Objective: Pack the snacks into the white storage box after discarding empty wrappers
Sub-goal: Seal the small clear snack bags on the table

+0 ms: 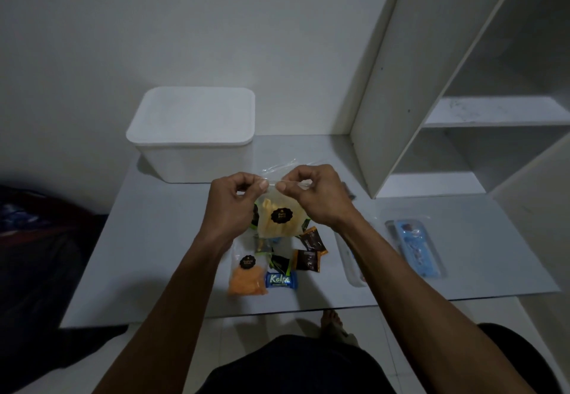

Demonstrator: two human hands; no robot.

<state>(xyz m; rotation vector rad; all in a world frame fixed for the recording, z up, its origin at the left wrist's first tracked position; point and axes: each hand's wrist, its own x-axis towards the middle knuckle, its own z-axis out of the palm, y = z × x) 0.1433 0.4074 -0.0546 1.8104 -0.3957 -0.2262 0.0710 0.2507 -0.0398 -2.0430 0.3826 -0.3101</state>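
Both hands hold a clear bag of pale yellow snack sticks [279, 219] with a black round label, lifted above the table. My left hand [234, 199] pinches its top edge on the left, and my right hand [311, 193] pinches it on the right. Below it on the table lie a clear bag of orange crisps [246, 281], a blue Kalpa bar [281, 280], two brown-and-orange wrapped sweets [309, 259] and green-edged dark packets [279, 262]. The white storage box [194, 137] stands at the back left with its lid on.
A blue packaged item [416, 248] in clear plastic lies at the right of the white table [154, 239]. A clear plastic tray [351, 267] sits beside my right forearm. White open shelves [481, 134] rise at the back right. Dark fabric lies at the left.
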